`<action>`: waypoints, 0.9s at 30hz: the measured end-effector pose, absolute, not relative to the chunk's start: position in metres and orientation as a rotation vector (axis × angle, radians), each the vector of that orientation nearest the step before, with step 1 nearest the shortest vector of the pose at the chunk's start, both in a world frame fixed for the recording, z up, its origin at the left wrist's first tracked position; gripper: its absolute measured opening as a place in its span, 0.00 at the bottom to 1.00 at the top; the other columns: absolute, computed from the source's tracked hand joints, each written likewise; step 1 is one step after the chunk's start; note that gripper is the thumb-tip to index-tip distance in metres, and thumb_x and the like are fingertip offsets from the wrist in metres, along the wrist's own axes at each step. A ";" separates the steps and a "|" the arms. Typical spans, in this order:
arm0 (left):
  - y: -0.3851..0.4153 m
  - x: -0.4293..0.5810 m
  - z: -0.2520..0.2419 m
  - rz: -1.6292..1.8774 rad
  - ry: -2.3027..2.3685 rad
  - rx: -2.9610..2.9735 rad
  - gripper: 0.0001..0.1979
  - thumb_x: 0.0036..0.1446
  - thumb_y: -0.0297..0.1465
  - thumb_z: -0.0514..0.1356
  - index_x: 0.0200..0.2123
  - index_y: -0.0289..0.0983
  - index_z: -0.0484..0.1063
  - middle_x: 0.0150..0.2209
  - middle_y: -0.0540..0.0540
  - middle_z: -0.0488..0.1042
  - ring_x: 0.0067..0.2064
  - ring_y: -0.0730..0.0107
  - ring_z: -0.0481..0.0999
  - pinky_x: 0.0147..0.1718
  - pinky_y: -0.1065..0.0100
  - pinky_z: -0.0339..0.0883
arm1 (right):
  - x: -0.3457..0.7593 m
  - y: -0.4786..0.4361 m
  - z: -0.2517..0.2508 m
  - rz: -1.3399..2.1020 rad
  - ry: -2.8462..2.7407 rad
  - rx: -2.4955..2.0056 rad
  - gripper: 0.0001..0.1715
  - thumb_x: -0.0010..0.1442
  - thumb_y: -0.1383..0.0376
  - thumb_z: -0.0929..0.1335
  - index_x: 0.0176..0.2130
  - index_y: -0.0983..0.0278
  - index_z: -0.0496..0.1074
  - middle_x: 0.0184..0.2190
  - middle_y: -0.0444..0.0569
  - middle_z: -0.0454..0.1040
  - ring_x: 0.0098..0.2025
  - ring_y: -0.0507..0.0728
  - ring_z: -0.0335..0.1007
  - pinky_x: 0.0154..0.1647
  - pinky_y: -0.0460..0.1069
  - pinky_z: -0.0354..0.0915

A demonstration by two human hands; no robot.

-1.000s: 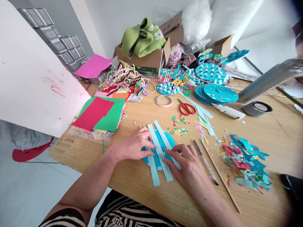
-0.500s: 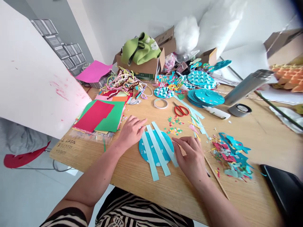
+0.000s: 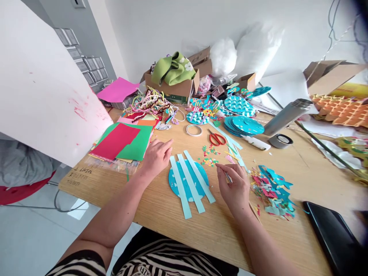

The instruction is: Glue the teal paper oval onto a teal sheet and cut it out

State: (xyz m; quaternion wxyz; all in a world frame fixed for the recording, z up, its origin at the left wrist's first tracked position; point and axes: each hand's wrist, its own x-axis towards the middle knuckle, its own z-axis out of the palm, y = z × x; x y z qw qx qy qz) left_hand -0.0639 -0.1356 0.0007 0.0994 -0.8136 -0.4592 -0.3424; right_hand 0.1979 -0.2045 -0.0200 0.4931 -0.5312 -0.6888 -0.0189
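A blue paper disc (image 3: pixel 184 186) lies on the wooden table (image 3: pixel 155 203), right before the seated person, with three pale strips (image 3: pixel 190 184) running slantwise across it, roughly side by side, gaps between them and ends poking past its rim. From where I stand, this looks like the laying-out stage, the strips being spaced over the disc; whether they are stuck down I can't tell. The left hand (image 3: pixel 157 155) is just left of the disc, fingers loosely bent, forefinger stretched out, seemingly holding nothing. The right hand (image 3: pixel 234 186) is to the disc's right, clear of the strips, thumb and forefinger drawn close together; whether anything tiny sits between them I can't make out. Anything done to the strips now would, I judge, call for a light touch, since a nudge at those overhanging ends could skew them. Just beyond the disc, towards its right, lie bright confetti bits (image 3: pixel 209 162), then red-handled scissors (image 3: pixel 217 138). Coloured sheets (image 3: pixel 117 142) are to the disc's left, a heap of cut scraps (image 3: pixel 271 191) well to its right, and a stack of similar blue discs (image 3: pixel 244 125) farther off behind it.
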 end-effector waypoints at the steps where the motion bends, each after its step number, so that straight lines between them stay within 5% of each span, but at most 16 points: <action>1: -0.136 -0.064 0.001 -1.020 -1.363 -2.404 0.15 0.63 0.29 0.52 0.51 0.32 0.69 0.28 0.45 0.75 0.34 0.64 0.71 0.41 0.60 0.68 | 0.198 -0.205 -0.021 -0.022 -1.669 -1.291 0.08 0.61 0.68 0.66 0.38 0.61 0.76 0.29 0.47 0.71 0.33 0.55 0.67 0.37 0.53 0.64; 27: -0.142 -0.053 -0.003 -0.811 -1.128 -2.715 0.22 0.63 0.25 0.51 0.60 0.36 0.61 0.32 0.46 0.74 0.39 0.64 0.69 0.41 0.62 0.67 | 0.186 -0.222 -0.014 0.277 -1.834 -1.257 0.12 0.60 0.72 0.67 0.43 0.60 0.74 0.33 0.48 0.70 0.35 0.56 0.65 0.35 0.53 0.62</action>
